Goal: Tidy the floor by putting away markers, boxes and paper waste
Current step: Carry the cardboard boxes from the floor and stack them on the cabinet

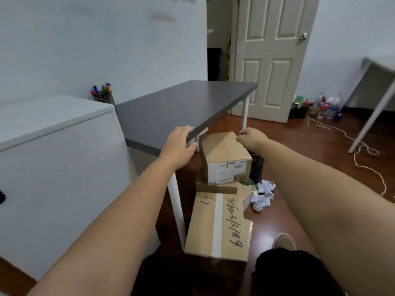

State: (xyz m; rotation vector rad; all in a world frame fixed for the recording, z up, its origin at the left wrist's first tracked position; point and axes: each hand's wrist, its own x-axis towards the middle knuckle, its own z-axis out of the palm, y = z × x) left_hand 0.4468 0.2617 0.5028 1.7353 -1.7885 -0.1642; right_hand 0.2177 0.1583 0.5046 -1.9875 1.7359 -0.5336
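Cardboard box: stacked on larger boxes on the floor
Right hand: fingers curled on box's top corner
Left hand: grasping grey bench edge
Crumpled paper: beside boxes

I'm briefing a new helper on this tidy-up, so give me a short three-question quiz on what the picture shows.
1. True or false: the left hand grips the grey table edge.
2. The small labelled box sits on: A) the bare floor B) the large handwritten box C) the table.
3. Fill in: the crumpled paper lies to the ___ of the boxes.

Key: 1 true; 2 B; 3 right. The right hand touches the small box's top.
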